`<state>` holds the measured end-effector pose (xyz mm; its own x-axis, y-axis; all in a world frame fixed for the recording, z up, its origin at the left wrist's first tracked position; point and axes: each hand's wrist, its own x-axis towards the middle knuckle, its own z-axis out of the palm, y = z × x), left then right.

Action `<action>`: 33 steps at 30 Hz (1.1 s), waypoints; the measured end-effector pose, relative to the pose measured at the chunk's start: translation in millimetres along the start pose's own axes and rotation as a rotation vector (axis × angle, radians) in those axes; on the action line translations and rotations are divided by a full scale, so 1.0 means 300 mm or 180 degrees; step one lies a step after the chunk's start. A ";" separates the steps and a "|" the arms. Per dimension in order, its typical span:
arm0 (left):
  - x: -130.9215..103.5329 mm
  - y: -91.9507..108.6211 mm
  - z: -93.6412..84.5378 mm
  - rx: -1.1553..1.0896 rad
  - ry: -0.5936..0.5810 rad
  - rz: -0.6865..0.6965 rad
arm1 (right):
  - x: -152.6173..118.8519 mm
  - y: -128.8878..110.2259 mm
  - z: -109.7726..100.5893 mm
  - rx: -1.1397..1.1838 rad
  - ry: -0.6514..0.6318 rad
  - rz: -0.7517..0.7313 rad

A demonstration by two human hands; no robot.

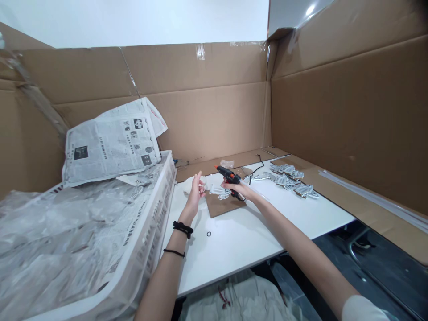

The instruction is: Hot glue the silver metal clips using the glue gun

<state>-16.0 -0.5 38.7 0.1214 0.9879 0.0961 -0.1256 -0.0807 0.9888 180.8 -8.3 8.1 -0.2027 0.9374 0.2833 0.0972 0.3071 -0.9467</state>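
Observation:
My right hand (239, 187) is wrapped round the grip of a black hot glue gun (229, 174), whose orange nozzle points up and left. Below the glue gun, several pale grey shaped pieces (219, 191) lie on a brown cardboard sheet (220, 207). At the left edge of this sheet is my left hand (195, 192), raised with its fingers extended and slightly curled, and I see nothing held in it. Behind that hand sits a white rounded object (186, 190), mostly covered by it.
Several grey pieces with metal parts (290, 180) lie at the table's right. A black cord (259, 166) runs behind. On the white table (240, 240) is a small black ring (209, 233). A white basket (147, 240) with plastic bags and newspaper (113, 138) stands left. Cardboard walls (207, 116) enclose the table.

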 end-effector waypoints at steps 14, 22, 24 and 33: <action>-0.002 -0.019 0.001 0.1554 -0.0010 0.0614 | -0.001 -0.002 0.001 -0.0088 -0.0131 0.0030; -0.027 0.014 0.023 0.1964 -0.1155 0.1236 | -0.005 -0.058 0.004 0.0682 0.0205 0.0333; -0.013 0.012 0.020 0.2074 -0.0969 0.1311 | 0.009 -0.060 0.008 0.0871 0.0198 0.0495; -0.099 0.141 0.153 0.2508 -0.0019 0.2311 | 0.098 0.005 -0.043 0.1774 0.1668 0.0395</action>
<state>20.4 -39.2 82.9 0.2784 0.6688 0.6893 0.5011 -0.7134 0.4898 187.5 21.8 17.1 0.2787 0.9575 0.0743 -0.4437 0.1970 -0.8743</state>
